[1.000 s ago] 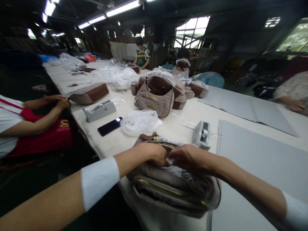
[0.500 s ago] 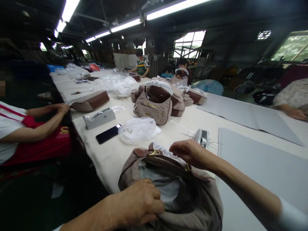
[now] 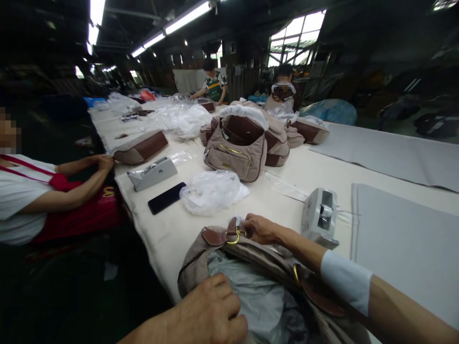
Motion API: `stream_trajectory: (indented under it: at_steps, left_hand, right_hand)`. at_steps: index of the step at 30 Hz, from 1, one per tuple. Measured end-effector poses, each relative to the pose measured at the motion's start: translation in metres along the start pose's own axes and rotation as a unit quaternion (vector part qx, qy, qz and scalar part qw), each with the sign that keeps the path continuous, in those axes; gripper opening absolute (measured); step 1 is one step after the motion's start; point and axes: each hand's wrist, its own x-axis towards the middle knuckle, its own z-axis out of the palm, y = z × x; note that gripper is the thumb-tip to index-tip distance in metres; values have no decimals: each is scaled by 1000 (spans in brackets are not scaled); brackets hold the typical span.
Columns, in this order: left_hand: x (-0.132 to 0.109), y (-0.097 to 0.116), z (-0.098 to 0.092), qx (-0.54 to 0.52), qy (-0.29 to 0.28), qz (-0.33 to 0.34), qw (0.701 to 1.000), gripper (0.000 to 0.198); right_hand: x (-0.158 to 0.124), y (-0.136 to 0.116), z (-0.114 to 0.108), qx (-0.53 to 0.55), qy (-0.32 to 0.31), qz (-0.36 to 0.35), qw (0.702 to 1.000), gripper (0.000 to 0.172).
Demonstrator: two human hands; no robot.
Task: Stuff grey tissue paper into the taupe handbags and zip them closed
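A taupe handbag [image 3: 195,260] with brown leather tabs and gold rings lies open at the near table edge. Grey stuffing paper [image 3: 258,298] fills its mouth. My left hand [image 3: 211,313] presses on that paper at the bag's near side. My right hand [image 3: 260,228] grips the far rim of the bag beside a gold ring [image 3: 234,237]. White sleeve covers sit on both my forearms.
A grey tape dispenser [image 3: 320,217] stands right of the bag, a crumpled plastic bag [image 3: 211,191] and a black phone [image 3: 167,197] behind it. Further back are a second dispenser [image 3: 152,173], finished handbags [image 3: 236,148] and grey paper sheets [image 3: 405,239]. A seated person [image 3: 46,200] is at left.
The bag's mouth has been opened and grey paper pushed in. My left hand dropped to the near side onto the paper. My right hand slid left along the far rim.
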Motion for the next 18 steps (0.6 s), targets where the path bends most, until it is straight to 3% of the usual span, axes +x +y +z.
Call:
stream_trajectory:
  at_steps: [3,6,8,10,13,16,18]
  left_hand:
    - [-3,0,-9,-7,3,-14,1000,26]
    - [-5,0,-16,-5,-2,-32,999,19]
    - [-7,-2,-16,1,23,-36,999,13]
    - [-8,-3,-11,3,62,-31,998,9]
    - [-12,-1,-4,8,83,-21,996,13]
    - [-17,2,-3,20,75,-18,997,19]
    - [-19,4,-4,28,79,-20,996,20]
  right_hand:
    - [-33,-21,-34,-34,74,6,997,14]
    - [-79,-62,-69,-90,159,37,982,12]
    - [-105,-93,-73,-75,153,53,984,19]
    - [-117,-115,-56,-20,105,70,992,23]
    - [-110,-121,-4,0,56,56,997,18]
    - [-94,-104,42,-170,74,13,983,11]
    - [-89,-96,55,-245,57,-16,968,14]
